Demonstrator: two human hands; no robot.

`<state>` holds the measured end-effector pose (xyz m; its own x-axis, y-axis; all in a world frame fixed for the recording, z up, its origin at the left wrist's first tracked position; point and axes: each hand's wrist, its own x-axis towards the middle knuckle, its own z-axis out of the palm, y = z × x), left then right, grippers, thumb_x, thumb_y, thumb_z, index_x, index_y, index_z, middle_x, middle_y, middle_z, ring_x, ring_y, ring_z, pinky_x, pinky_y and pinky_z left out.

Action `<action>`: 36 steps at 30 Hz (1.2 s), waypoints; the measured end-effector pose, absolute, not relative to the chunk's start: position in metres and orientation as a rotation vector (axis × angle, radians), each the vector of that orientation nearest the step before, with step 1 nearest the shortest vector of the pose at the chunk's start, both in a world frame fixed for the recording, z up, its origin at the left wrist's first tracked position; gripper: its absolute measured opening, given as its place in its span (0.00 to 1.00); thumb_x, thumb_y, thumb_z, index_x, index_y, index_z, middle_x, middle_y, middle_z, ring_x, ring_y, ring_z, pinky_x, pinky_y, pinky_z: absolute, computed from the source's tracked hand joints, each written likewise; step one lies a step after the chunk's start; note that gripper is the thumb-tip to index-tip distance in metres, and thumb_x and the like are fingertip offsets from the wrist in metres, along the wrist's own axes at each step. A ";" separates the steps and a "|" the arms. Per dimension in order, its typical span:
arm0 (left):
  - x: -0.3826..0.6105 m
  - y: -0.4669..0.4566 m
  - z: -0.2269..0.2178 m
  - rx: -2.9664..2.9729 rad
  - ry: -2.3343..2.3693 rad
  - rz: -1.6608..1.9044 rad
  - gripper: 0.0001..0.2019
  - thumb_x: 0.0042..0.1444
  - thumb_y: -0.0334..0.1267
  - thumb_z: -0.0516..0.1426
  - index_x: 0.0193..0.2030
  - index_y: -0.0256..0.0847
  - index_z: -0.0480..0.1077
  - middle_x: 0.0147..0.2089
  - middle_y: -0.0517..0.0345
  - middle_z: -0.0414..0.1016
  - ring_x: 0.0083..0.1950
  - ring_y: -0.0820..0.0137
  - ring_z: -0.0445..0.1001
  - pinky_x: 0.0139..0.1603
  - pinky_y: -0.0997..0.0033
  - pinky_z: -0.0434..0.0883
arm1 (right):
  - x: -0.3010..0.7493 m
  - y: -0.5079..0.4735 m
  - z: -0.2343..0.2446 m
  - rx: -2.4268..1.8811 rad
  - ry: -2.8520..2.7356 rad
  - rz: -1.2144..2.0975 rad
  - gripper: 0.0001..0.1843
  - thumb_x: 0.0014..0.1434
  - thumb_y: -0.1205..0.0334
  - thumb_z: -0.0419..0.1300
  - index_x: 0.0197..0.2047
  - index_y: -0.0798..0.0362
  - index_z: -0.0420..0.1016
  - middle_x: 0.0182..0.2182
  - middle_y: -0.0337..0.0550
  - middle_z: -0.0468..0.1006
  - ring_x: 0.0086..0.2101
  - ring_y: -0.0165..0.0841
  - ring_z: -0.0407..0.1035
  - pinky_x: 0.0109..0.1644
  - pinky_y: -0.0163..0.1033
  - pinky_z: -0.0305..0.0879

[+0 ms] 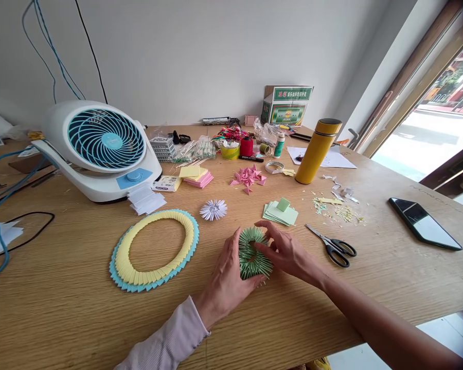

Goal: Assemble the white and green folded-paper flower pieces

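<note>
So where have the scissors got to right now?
In the head view, the scissors lie on the table, just to the right of the person's right hand and on the near side of the paper scraps.

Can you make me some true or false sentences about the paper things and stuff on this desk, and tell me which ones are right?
1. The left hand and right hand both touch a round, spiky green folded-paper piece. True.
2. The black-handled metal scissors are in the right hand. False: the scissors lie on the brown wooden table, to the right of that hand.
3. A big yellow-and-blue folded-paper ring lies to the left of the hands. True.
4. The tall yellow cylindrical bottle is lying on its side. False: the bottle stands on its base.
5. The small, spiky, whitish paper piece sits outside the ring. True.
</note>
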<state>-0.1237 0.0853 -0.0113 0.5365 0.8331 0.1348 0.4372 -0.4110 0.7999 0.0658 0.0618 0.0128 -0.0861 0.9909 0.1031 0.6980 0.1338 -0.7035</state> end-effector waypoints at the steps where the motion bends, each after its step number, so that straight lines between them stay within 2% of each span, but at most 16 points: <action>1: -0.124 0.086 -0.013 2.059 1.022 0.690 0.48 0.50 0.38 0.66 0.72 0.42 0.43 0.71 0.37 0.56 0.72 0.52 0.56 0.69 0.46 0.60 | 0.068 0.062 0.016 -1.635 -1.899 0.629 0.19 0.67 0.57 0.53 0.59 0.56 0.61 0.35 0.45 0.75 0.28 0.34 0.72 0.34 0.39 0.68; 5: -0.125 0.089 -0.017 2.140 1.032 0.662 0.48 0.53 0.41 0.65 0.73 0.40 0.41 0.72 0.34 0.53 0.73 0.50 0.54 0.69 0.45 0.59 | 0.076 0.069 0.030 -1.685 -2.074 0.373 0.16 0.71 0.59 0.47 0.57 0.56 0.65 0.42 0.52 0.74 0.39 0.39 0.74 0.46 0.46 0.69; 9: -0.131 0.084 -0.019 2.274 1.124 0.789 0.49 0.54 0.44 0.64 0.73 0.41 0.37 0.73 0.34 0.51 0.73 0.50 0.54 0.67 0.45 0.62 | 0.080 0.079 0.036 -1.661 -2.175 0.343 0.17 0.71 0.58 0.49 0.58 0.54 0.67 0.45 0.52 0.74 0.37 0.37 0.74 0.42 0.43 0.71; 12: -0.142 0.072 -0.018 2.403 1.301 0.903 0.40 0.61 0.45 0.58 0.72 0.40 0.40 0.69 0.35 0.58 0.69 0.50 0.60 0.63 0.44 0.65 | 0.079 0.082 0.035 -1.603 -2.225 0.329 0.18 0.71 0.55 0.51 0.59 0.53 0.68 0.45 0.52 0.75 0.41 0.39 0.74 0.45 0.44 0.71; 15: -0.153 0.059 -0.015 2.531 1.457 0.872 0.32 0.63 0.49 0.55 0.68 0.37 0.51 0.60 0.37 0.69 0.61 0.48 0.69 0.56 0.43 0.69 | 0.075 0.084 0.036 -1.565 -2.275 0.333 0.19 0.71 0.56 0.51 0.60 0.55 0.68 0.46 0.53 0.75 0.47 0.41 0.72 0.52 0.46 0.68; 18: -0.156 0.052 -0.016 2.591 1.510 0.798 0.26 0.63 0.48 0.55 0.63 0.36 0.57 0.52 0.40 0.74 0.53 0.50 0.74 0.50 0.45 0.71 | 0.068 0.087 0.039 -1.590 -2.325 0.398 0.16 0.72 0.59 0.50 0.54 0.56 0.73 0.43 0.52 0.76 0.42 0.39 0.74 0.47 0.44 0.69; 22: -0.149 0.053 -0.020 2.547 1.473 0.754 0.23 0.61 0.40 0.58 0.61 0.38 0.59 0.50 0.45 0.75 0.51 0.53 0.75 0.48 0.48 0.73 | 0.062 0.093 0.040 -1.582 -2.344 0.457 0.12 0.70 0.62 0.52 0.45 0.56 0.76 0.37 0.49 0.77 0.37 0.37 0.74 0.44 0.41 0.67; 27: -0.145 0.058 -0.024 2.443 1.371 0.859 0.24 0.60 0.34 0.59 0.61 0.38 0.59 0.50 0.47 0.74 0.51 0.58 0.74 0.52 0.53 0.73 | 0.063 0.091 0.034 -1.536 -2.314 0.511 0.11 0.69 0.59 0.53 0.45 0.54 0.74 0.37 0.47 0.78 0.36 0.36 0.72 0.41 0.40 0.65; 30: -0.145 0.059 -0.023 2.362 1.370 0.847 0.23 0.59 0.32 0.59 0.61 0.39 0.60 0.49 0.47 0.74 0.52 0.58 0.75 0.51 0.53 0.74 | 0.063 0.088 0.031 -1.553 -2.302 0.506 0.11 0.66 0.59 0.56 0.48 0.55 0.71 0.37 0.47 0.79 0.36 0.37 0.73 0.41 0.40 0.65; 34: -0.142 0.062 -0.018 2.272 1.344 0.831 0.22 0.59 0.30 0.58 0.60 0.41 0.63 0.50 0.49 0.74 0.53 0.59 0.75 0.52 0.54 0.75 | 0.061 0.083 0.029 -1.555 -2.328 0.490 0.23 0.60 0.63 0.59 0.58 0.56 0.61 0.40 0.50 0.79 0.39 0.41 0.74 0.43 0.43 0.64; 36: -0.141 0.063 -0.016 2.246 1.330 0.826 0.21 0.58 0.29 0.58 0.59 0.41 0.64 0.50 0.50 0.74 0.52 0.60 0.75 0.52 0.54 0.75 | 0.060 0.081 0.028 -1.588 -2.339 0.465 0.24 0.60 0.65 0.57 0.58 0.56 0.58 0.41 0.52 0.79 0.40 0.43 0.75 0.43 0.44 0.64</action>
